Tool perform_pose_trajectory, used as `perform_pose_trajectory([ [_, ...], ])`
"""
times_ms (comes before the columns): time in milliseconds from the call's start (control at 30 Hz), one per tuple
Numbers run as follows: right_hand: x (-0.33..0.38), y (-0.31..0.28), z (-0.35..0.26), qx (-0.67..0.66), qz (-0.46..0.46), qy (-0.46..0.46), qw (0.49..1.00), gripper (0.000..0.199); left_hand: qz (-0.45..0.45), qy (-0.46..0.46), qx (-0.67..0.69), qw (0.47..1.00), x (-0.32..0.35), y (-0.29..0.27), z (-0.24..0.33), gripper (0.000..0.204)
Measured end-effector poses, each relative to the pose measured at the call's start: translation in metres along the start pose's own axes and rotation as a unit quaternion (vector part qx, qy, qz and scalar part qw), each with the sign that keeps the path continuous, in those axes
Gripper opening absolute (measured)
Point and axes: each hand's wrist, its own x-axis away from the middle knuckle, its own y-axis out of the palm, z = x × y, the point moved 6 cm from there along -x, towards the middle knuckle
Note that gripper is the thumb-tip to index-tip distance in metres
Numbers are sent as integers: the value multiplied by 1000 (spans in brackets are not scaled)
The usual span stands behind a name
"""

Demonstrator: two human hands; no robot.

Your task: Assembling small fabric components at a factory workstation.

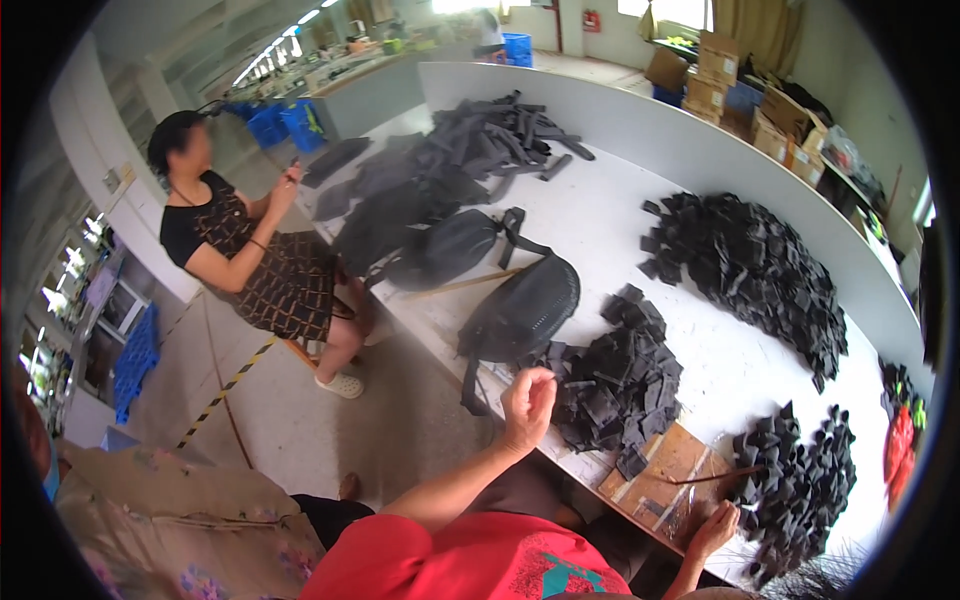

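Note:
My left hand is raised over the table's front edge with its fingers curled together. Anything in those fingers is hidden or too small to make out. Just right of it lies a heap of small black fabric-like pieces. My right hand rests low at the near edge of a worn wooden board, its fingers bent inward; what they hold, if anything, I cannot make out. A thin brown strip lies across the board. Beside the right hand spreads another pile of folded black pieces.
Two black bags with straps lie left of the middle of the white table. Larger heaps of black pieces and black strips stand farther back. At left a person sits; another in a floral top is close by.

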Motion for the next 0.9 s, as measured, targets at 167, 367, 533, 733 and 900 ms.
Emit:
perform_pose_trajectory([
  [167, -2, 6, 4, 17, -15, 1, 1000, 15, -330, 39, 470, 818, -39, 6, 201, 16],
  [367, 0, 9, 12, 19, -5, 2, 1000, 17, -302, 116, 484, 813, -46, -15, 256, 17],
  [533, 13, 1, 40, 93, -22, -3, 995, 15, -311, 139, 458, 821, -7, -13, 260, 15],
  [733, -2, 13, 24, 50, -39, 13, 998, 20, -257, 159, 462, 833, -21, -18, 284, 13],
  [900, -5, 15, 10, 77, -52, 23, 995, 20, -249, 161, 468, 832, -31, -15, 288, 12],
])
